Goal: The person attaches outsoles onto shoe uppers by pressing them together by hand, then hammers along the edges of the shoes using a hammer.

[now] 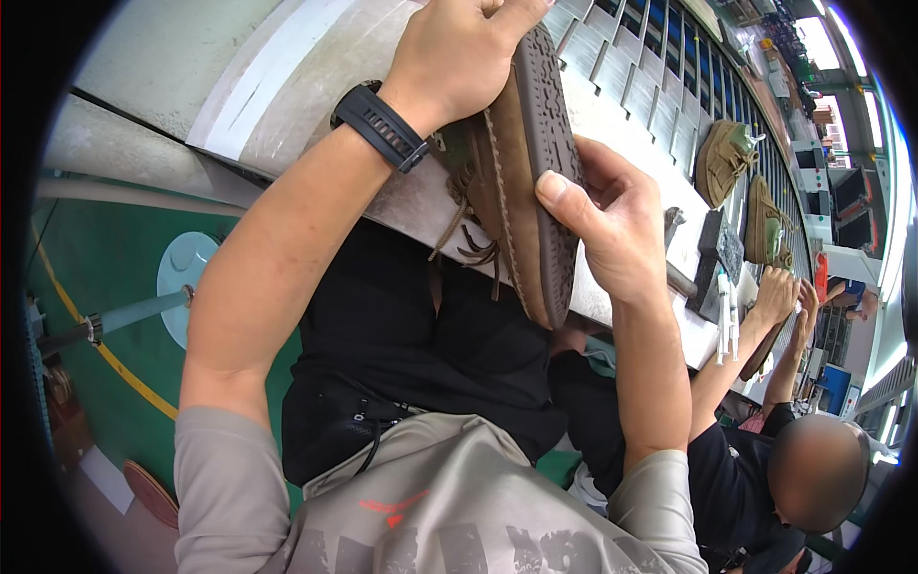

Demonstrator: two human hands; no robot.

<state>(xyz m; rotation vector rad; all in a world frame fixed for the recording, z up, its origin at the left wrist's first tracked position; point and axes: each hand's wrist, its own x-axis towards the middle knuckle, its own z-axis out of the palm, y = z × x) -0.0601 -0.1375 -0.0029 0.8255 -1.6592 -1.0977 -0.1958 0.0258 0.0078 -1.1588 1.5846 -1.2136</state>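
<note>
A brown lace-up shoe [516, 182] is held on its side above the edge of the pale workbench [382, 206], its dark treaded sole facing right. Its laces [481, 251] dangle loose on the left. My left hand [464, 53], with a black watch on the wrist, is closed on the far end of the shoe; some of its fingers are hidden or cut off by the upper edge. My right hand [617, 215] grips the sole's right side, thumb pressed on the edge and fingers partly behind it.
A slatted metal conveyor [660, 81] runs beyond the bench, with brown shoes [725, 165] on it. Right of my right hand lie a black block [719, 251], a dark rod-like handle [681, 280] and slim white syringes [729, 320]. A co-worker's hands [779, 295] are farther right. A pale blue round stool [185, 292] stands at left.
</note>
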